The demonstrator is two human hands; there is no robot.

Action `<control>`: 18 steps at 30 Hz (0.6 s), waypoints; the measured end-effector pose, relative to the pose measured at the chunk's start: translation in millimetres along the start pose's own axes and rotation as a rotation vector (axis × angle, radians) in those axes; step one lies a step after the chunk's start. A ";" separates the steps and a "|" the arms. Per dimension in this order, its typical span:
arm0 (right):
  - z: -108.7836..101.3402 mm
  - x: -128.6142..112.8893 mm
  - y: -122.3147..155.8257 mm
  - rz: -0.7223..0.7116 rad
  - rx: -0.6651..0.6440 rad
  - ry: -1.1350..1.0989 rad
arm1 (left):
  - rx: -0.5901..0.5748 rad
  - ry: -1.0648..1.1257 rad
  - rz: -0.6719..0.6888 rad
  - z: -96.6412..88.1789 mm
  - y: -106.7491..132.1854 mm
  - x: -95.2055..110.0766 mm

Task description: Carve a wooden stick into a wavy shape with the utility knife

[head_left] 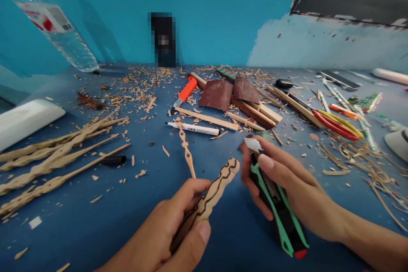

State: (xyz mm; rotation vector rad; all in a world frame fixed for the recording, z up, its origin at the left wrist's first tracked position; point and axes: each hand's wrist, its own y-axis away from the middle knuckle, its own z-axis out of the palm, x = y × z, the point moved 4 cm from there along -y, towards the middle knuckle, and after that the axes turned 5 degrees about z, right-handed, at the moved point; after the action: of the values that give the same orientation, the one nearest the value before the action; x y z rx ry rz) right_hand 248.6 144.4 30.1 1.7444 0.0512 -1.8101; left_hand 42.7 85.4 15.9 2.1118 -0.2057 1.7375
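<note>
Gripping a pale wooden stick marked with a wavy black line [210, 195], the left hand [172, 229] is clenched around its lower half, low in the centre of the view. The stick's long axis is running from that fist up and to the right, so its free, scalloped tip is ending just beside the right hand [287, 187] — the nearer hand to that tip. The right hand is grasping a black-and-green utility knife [277, 208], fingers wrapped over the handle, with the short grey blade [253, 144] pointing up and away, close to the stick's tip but apart from it.

Lying beyond on the blue worktop [127, 221] are a thin carved wooden piece [187, 153], a white marker pen [194, 128], an orange-handled cutter [184, 93], brown sandpaper sheets [228, 92] over wooden slats, and red-and-yellow-handled pliers [338, 124]. Twisted carved sticks [54, 157] are resting at the left — shavings are scattered everywhere. A clear plastic bottle [63, 34] is standing against the turquoise wall [223, 12].
</note>
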 end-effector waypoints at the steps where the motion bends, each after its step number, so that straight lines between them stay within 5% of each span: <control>1: 1.1 -1.5 3.9 -0.008 -0.008 0.057 | 0.009 0.044 -0.020 -0.3 0.4 -1.7; 7: 18.2 -28.1 20.5 -0.269 -0.087 0.775 | -0.094 0.272 -0.032 3.7 0.0 -1.7; 14: 22.8 -25.3 22.4 -0.338 -0.062 0.902 | -0.090 0.416 -0.161 10.2 8.8 -6.4; 18: 19.1 -21.4 20.0 -0.363 -0.029 0.937 | -0.104 0.587 -0.104 11.7 10.6 -6.7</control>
State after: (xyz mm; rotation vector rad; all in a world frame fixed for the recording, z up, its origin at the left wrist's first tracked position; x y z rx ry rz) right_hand 239.2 128.4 59.7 2.5204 0.8031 -1.0258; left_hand 48.1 70.2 10.0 1.4330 -0.0161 2.1362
